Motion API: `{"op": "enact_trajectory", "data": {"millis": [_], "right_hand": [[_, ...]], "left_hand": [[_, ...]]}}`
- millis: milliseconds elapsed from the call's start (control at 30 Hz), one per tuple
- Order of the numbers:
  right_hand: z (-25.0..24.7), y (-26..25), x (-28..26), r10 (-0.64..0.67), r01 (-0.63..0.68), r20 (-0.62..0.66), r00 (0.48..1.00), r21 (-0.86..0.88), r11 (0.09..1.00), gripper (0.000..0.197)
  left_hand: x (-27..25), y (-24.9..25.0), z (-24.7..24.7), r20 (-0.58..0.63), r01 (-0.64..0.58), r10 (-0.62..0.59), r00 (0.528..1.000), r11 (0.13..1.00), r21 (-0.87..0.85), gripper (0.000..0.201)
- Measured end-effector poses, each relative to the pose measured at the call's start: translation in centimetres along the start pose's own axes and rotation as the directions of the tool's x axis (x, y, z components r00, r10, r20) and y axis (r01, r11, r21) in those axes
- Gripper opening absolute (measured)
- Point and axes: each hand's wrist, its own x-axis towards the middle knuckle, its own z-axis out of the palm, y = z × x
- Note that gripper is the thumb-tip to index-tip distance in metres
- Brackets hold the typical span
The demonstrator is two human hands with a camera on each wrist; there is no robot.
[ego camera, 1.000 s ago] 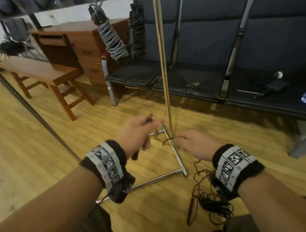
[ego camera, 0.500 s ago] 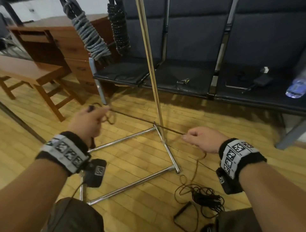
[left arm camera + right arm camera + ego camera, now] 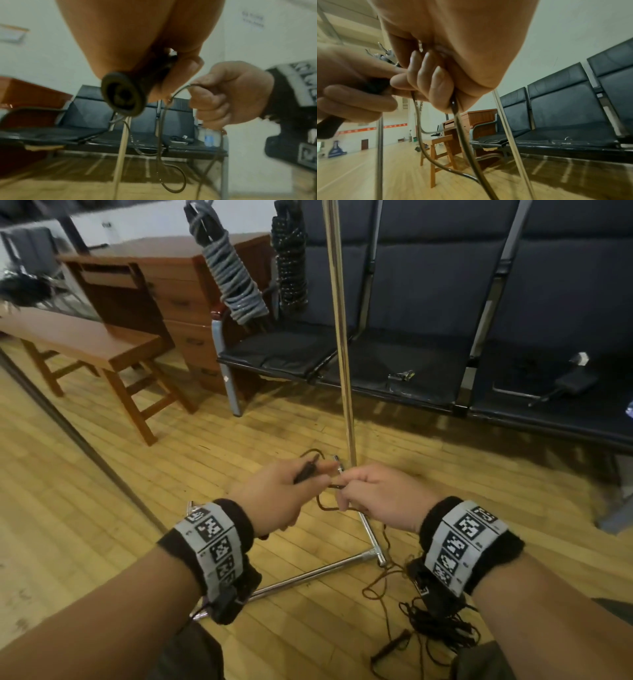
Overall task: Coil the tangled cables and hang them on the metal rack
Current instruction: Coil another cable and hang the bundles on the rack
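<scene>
A thin brown cable runs from my hands down to a tangled heap on the wood floor at lower right. My left hand grips the cable's dark handle-like end and a small loop. My right hand is curled round the cable right beside the left, the two hands almost touching. The metal rack's upright pole stands just behind my hands, its chrome base bars on the floor. A grey coiled cable and a dark coiled cable hang from the rack above.
A row of dark blue seats stands behind the rack, with a small adapter on one seat. A wooden desk and a wooden bench stand at the left. A dark floor strip crosses the left.
My hands were spread apart with the cable stretched between them; now they have come together in front of the pole, and a loop of cable hangs between them.
</scene>
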Motion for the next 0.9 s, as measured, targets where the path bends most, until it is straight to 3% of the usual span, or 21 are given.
{"op": "enact_trajectory", "data": {"millis": [67, 133, 267, 333, 400, 533, 600, 667, 733, 833, 900], "right_hand": [[-0.1, 0.0, 0.2, -0.019, 0.019, 0.004, 1.000, 0.082, 0.996, 0.026], [-0.5, 0.5, 0.2, -0.030, 0.028, 0.011, 0.999, 0.154, 0.988, 0.026], [-1.4, 2.5, 0.3, -0.001, 0.001, -0.003, 1.000, 0.119, 0.993, 0.033], [-2.4, 3.9, 0.2, 0.048, -0.047, -0.055, 0.997, 0.005, 0.999, 0.035], [-3.7, 5.4, 0.0, 0.121, -0.133, -0.094, 0.988, -0.137, 0.982, 0.034], [-5.0, 8.0, -0.7, 0.262, -0.291, -0.136, 0.955, -0.275, 0.917, 0.038], [-4.8, 7.9, -0.6, 0.269, -0.302, -0.145, 0.952, -0.314, 0.900, 0.039], [-4.2, 6.9, -0.2, 0.231, -0.259, -0.124, 0.965, -0.309, 0.915, 0.035], [-3.4, 5.3, 0.3, 0.176, -0.194, -0.090, 0.980, -0.278, 0.941, 0.030], [-2.5, 3.1, 0.7, 0.076, -0.085, -0.060, 0.995, -0.173, 0.981, 0.032], [-2.1, 2.2, 0.8, 0.036, -0.040, -0.064, 0.997, -0.076, 0.996, 0.037]], "left_hand": [[0.2, 0.5, 0.8, 0.073, -0.037, 0.042, 0.996, 0.997, -0.072, 0.018], [0.6, 0.7, 1.0, 0.050, -0.036, 0.042, 0.998, 0.992, -0.117, 0.019], [1.8, 0.4, 0.4, -0.091, -0.013, 0.007, 0.996, 0.998, -0.061, 0.023], [2.5, -0.5, -1.0, -0.213, 0.042, -0.077, 0.974, 0.986, -0.163, 0.026], [3.1, -2.1, -3.5, -0.351, 0.079, -0.198, 0.915, 0.942, -0.326, 0.027], [2.0, -6.2, -9.7, -0.536, 0.137, -0.494, 0.685, 0.810, -0.571, 0.024], [1.1, -7.3, -11.1, -0.569, 0.205, -0.524, 0.634, 0.823, -0.529, 0.027], [0.4, -7.2, -11.0, -0.599, 0.371, -0.462, 0.654, 0.886, -0.278, 0.031], [0.0, -5.7, -9.5, -0.594, 0.437, -0.372, 0.713, 0.899, -0.039, 0.034], [0.1, -2.2, -6.2, -0.563, 0.316, -0.265, 0.783, 0.949, -0.007, 0.040], [0.2, 0.0, -4.0, -0.482, 0.219, -0.177, 0.858, 0.975, 0.031, 0.040]]}}
